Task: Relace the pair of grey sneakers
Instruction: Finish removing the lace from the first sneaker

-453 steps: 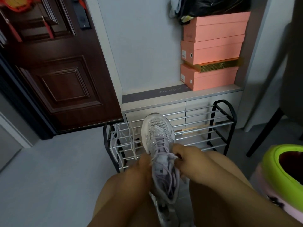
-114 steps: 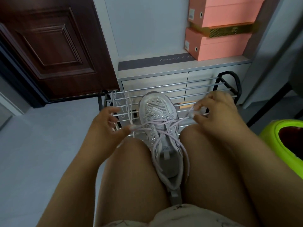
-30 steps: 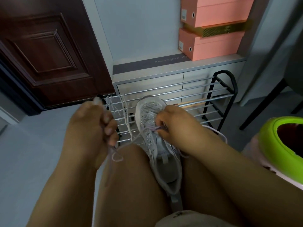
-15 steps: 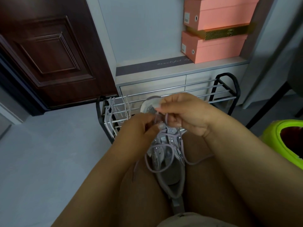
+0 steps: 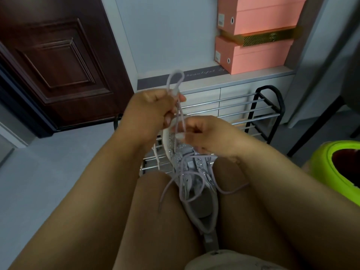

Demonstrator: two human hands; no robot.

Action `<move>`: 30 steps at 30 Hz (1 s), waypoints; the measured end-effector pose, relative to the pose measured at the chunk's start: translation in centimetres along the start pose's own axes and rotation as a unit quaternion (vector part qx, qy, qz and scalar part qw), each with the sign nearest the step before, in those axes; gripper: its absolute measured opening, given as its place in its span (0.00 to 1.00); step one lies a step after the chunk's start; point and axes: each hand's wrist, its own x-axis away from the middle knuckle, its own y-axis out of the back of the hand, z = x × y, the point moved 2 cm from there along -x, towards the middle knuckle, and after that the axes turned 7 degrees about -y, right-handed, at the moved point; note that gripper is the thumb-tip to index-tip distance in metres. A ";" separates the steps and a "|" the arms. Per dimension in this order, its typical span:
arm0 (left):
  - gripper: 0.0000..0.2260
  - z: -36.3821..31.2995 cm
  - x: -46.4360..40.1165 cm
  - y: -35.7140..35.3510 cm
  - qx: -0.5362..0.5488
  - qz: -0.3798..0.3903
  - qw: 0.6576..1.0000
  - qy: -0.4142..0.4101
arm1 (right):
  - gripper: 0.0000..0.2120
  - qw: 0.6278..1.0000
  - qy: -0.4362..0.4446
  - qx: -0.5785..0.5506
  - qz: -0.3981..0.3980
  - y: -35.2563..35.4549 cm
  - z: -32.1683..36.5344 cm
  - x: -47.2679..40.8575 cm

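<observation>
Door [image 5: 58,65], dark brown and panelled, fills the upper left above the grey floor [image 5: 48,172]. Cabinet [image 5: 204,90], pale grey with drawers, carries a dark strip [image 5: 194,75] in cursive script; I read "Beautiful", the rest being cut off by the boxes. Boxes [image 5: 257,53], pink and stacked on the cabinet top, bear small end labels too blurred to read; a gold band lies between two of them. Rack [image 5: 253,112], black-framed with metal bars, stands before the cabinet. Bin [image 5: 335,168], lime green, sits at the right edge. My thighs clamp the sneaker [image 5: 196,184], toe pointing away towards the rack, heel near my lap. Its lace [image 5: 176,82] is pale lilac and threaded loosely; one free end trails over my left thigh, another over my right. My left hand [image 5: 150,112] is clenched on the lace, pinching a loop that stands above the fingers. My right hand [image 5: 206,133], just beside it and lower, pinches a strand of the same lace over the toe.
</observation>
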 end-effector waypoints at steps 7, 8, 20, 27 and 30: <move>0.18 1.5 0.7 -0.7 -0.050 0.027 0.997 0.055 | 0.14 0.975 -0.035 -0.206 -0.072 1.1 0.0 -0.6; 0.19 2.0 1.2 -0.8 -0.076 0.054 0.994 0.057 | 0.14 0.962 -0.031 -0.258 -0.079 1.5 0.1 -0.7; 0.13 1.7 1.1 -1.7 -0.034 0.046 0.996 0.063 | 0.08 0.983 -0.019 -0.178 -0.025 1.7 -0.2 -0.9; 0.13 -0.1 -0.8 -1.7 0.012 0.014 0.999 0.043 | 0.12 0.998 0.014 0.059 -0.031 0.5 -0.1 -0.7; 0.13 -0.7 -1.4 -1.7 0.040 0.015 0.998 0.037 | 0.12 0.998 0.029 -0.041 -0.029 0.4 0.4 -1.0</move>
